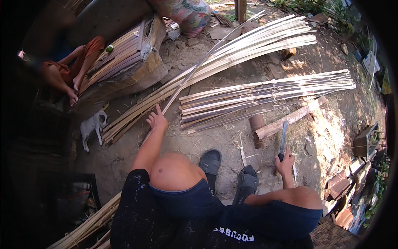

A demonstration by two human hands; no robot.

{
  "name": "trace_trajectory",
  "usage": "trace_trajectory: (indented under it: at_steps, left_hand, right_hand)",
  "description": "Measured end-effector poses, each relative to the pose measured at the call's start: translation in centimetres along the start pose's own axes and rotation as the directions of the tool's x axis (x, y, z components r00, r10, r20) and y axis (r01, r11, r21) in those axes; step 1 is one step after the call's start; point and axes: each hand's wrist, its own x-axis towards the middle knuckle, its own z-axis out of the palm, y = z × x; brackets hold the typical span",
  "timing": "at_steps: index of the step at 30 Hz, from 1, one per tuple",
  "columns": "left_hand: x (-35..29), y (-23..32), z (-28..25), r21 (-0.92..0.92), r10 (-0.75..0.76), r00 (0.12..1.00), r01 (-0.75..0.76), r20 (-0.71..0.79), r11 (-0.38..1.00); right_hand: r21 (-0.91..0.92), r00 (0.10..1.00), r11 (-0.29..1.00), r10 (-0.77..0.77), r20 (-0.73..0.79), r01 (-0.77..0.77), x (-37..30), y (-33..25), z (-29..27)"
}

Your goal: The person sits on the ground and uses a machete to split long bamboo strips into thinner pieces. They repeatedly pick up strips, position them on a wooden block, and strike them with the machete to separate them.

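Observation:
My left hand (157,120) is closed around a long bamboo strip (185,81), its index finger stretched forward. The strip slants away to the far right, passing over a pile of pale strips, and its near end runs back beside my forearm. Low on the right, my right hand (285,164) grips the dark handle of a knife (283,137), blade pointing away from me. Just beyond the blade, a piece of split wood (290,118) leans on a short round log (257,124).
Pale bamboo strips (248,45) fan across the ground, with a shorter bundle (265,93) nearer. A white dog (92,126) stands left. Another person's bare legs (70,74) rest on a slatted bench (120,56). More strips (91,224) lie at lower left; scrap wood (340,184) is at right.

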Motion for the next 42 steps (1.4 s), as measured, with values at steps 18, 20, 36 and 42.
trace_trajectory:
  at_steps: [18,20,36,42]
  left_hand:
    - [10.8,-1.4,-0.5,-0.239,0.238,0.849,-0.383,-0.472,0.892]
    - [10.6,1.3,-0.6,-0.446,0.202,0.88,-0.402,-0.43,0.8]
    - [15.6,8.2,-3.3,-0.358,0.309,0.856,-0.466,-0.415,0.809]
    - [14.7,9.3,-4.2,-0.238,0.211,0.917,-0.301,-0.339,0.924]
  right_hand:
    - [0.104,0.978,0.982,0.141,0.153,-0.158,-3.8,4.9,4.2]
    - [0.096,0.979,0.981,0.156,0.133,-0.17,-3.7,5.4,3.6]
    - [0.074,0.945,0.961,0.243,0.218,-0.265,-3.7,3.8,3.1]
    - [0.107,0.955,0.964,0.22,0.198,-0.244,-3.9,4.1,2.8]
